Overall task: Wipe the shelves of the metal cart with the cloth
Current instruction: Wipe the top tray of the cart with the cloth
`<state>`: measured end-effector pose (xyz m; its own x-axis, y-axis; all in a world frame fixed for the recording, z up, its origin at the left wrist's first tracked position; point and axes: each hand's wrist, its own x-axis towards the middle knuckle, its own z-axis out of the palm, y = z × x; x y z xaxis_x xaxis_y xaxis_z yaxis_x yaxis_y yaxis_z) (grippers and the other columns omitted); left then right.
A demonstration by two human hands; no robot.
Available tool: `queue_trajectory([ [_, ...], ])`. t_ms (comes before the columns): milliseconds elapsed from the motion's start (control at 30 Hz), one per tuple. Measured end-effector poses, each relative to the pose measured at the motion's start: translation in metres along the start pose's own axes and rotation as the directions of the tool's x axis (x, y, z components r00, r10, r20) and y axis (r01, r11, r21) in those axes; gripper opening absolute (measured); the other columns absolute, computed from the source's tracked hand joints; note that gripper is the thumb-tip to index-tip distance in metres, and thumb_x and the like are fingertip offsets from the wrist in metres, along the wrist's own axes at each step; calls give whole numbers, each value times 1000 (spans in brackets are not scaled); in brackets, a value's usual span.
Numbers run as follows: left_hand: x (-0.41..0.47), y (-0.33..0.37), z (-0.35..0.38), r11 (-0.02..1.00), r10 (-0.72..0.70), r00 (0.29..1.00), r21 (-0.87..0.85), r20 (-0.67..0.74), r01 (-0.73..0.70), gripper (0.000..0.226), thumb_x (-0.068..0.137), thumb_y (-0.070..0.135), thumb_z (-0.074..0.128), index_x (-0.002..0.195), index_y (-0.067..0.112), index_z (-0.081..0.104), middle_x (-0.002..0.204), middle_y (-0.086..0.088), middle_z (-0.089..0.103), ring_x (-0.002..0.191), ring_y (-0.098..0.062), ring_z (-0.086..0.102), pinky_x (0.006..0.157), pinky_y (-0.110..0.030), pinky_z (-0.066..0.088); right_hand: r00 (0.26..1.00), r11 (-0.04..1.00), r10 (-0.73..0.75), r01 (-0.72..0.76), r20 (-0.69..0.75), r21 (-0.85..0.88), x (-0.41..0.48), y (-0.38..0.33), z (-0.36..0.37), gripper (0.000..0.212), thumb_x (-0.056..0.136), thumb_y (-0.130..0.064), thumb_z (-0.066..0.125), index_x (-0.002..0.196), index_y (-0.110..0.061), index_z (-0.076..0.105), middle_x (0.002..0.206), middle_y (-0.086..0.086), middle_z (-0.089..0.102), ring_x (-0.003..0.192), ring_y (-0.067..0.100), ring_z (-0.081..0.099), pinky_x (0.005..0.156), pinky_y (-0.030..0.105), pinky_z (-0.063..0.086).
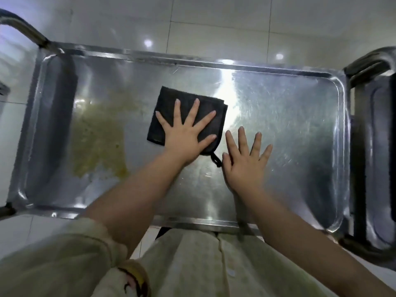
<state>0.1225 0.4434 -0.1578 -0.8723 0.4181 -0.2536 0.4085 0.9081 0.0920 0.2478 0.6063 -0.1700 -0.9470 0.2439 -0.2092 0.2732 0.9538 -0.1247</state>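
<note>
The metal cart's top shelf (278, 116) fills the view, a shiny steel tray with a raised rim. A folded black cloth (169, 101) lies flat near its middle. My left hand (184, 136) presses on the cloth with fingers spread straight. My right hand (244, 163) rests flat on the bare steel just right of the cloth, fingers spread, next to the cloth's small hanging loop (216, 160). A yellowish-brown smear (98, 136) covers the shelf's left part.
Tubular handles rise at the cart's left end (23, 28) and right end (370, 65). A lower shelf (379, 168) shows past the right end. Glossy white floor tiles (192, 20) surround the cart. My pale clothing (192, 264) is at the near edge.
</note>
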Motion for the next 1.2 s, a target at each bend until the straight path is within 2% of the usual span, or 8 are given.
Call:
queue_trajectory([
  [100,71,-1,-22,1000,-5,999,-27,50,6,69,82,84,0,146,59,-9,164,9,-14,146,-41,-18,99,-81,-11,1000,1000,10,-10,-7,-9,3,1,2,58,101,-51,18,156,-38,5,165,-3,4,150,37,-7,114,69,1],
  [200,87,2,-27,1000,-3,998,-20,65,5,68,84,81,2,147,57,-8,164,7,-14,146,-41,-18,100,-81,-12,1000,1000,21,-21,-1,-14,3,1,0,59,100,-52,18,156,-39,6,165,-4,4,150,36,-8,114,67,0],
  [367,-20,-5,-1,994,81,997,-66,-10,-82,66,91,75,13,152,52,2,166,4,-2,148,-41,-9,104,-79,-2,1000,1000,28,-28,6,5,2,1,-5,61,99,-52,25,156,-41,6,165,-6,3,150,35,-7,115,66,1],
  [533,-106,-22,20,988,154,987,-24,53,-153,67,90,75,15,152,51,9,165,2,9,148,-45,1,100,-83,8,1000,1000,13,-13,13,-1,-1,-1,-7,66,97,-60,24,156,-38,7,165,-4,3,150,36,-7,114,68,2],
  [733,26,-15,-7,998,20,999,-52,-48,-22,65,89,77,7,150,54,-1,165,4,-3,147,-44,-10,100,-81,-4,999,1000,25,-25,46,-16,2,-1,-10,69,94,-62,24,156,-38,6,165,-3,2,150,36,-10,114,69,1],
  [900,111,-4,-32,1000,-25,999,-15,36,26,67,87,78,2,148,54,-7,164,6,-14,146,-43,-17,97,-82,-11,997,999,44,-42,65,-29,4,-2,-10,70,93,-63,26,156,-39,6,165,-3,4,150,35,-10,114,68,0],
  [1033,57,-12,-19,998,49,999,-37,0,-49,65,90,76,3,150,53,-4,165,6,-7,147,-41,-14,102,-79,-6,996,998,48,-46,77,-30,4,-2,-10,71,92,-64,28,155,-41,5,165,-5,2,150,35,-11,114,67,-2],
  [1200,-100,-31,19,984,166,986,-64,-2,-166,65,94,71,21,153,47,13,165,1,8,148,-44,1,101,-82,5,995,998,55,-53,82,-27,4,-2,-10,70,93,-64,25,155,-42,1,165,-6,-1,149,34,-14,114,67,-2],
])
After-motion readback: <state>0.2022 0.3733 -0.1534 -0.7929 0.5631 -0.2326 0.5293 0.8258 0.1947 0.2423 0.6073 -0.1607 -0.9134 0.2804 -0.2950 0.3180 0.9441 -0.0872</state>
